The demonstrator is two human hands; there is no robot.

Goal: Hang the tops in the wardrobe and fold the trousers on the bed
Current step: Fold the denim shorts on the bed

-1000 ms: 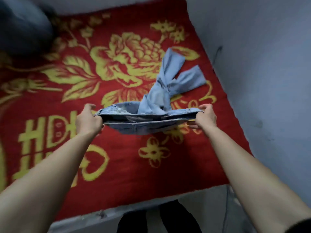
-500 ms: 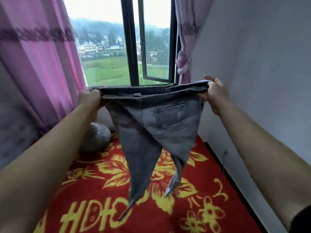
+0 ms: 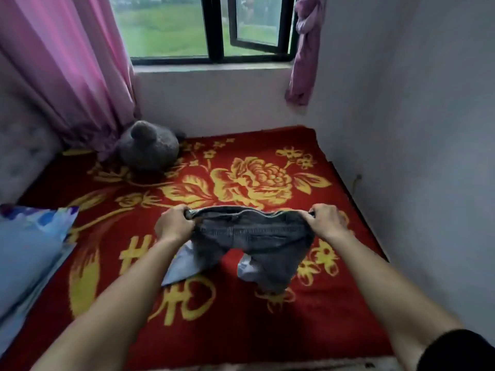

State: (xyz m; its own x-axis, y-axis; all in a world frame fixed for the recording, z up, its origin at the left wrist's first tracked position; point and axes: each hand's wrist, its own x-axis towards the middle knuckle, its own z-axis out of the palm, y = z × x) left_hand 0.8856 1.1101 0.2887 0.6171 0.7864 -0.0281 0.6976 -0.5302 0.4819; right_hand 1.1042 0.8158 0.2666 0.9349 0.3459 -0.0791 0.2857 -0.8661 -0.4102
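Folding looks barely begun: left hand (image 3: 174, 223) and right hand (image 3: 325, 222) each keep a closed grip on the jeans (image 3: 251, 236) waistband, legs bunched unfolded on the bed (image 3: 187, 330); hanging progress cannot be judged

A pink curtain (image 3: 67, 65) hangs beside the black-framed window (image 3: 215, 28), between pale walls (image 3: 417, 135).

Only writing I can spot is the big yellow lettering (image 3: 192, 298) woven into the red blanket (image 3: 241, 338). One letter looks like an H and the next ones are rounded, maybe C or O. The jeans (image 3: 254, 236) cover part of it, so I can't make out a word.
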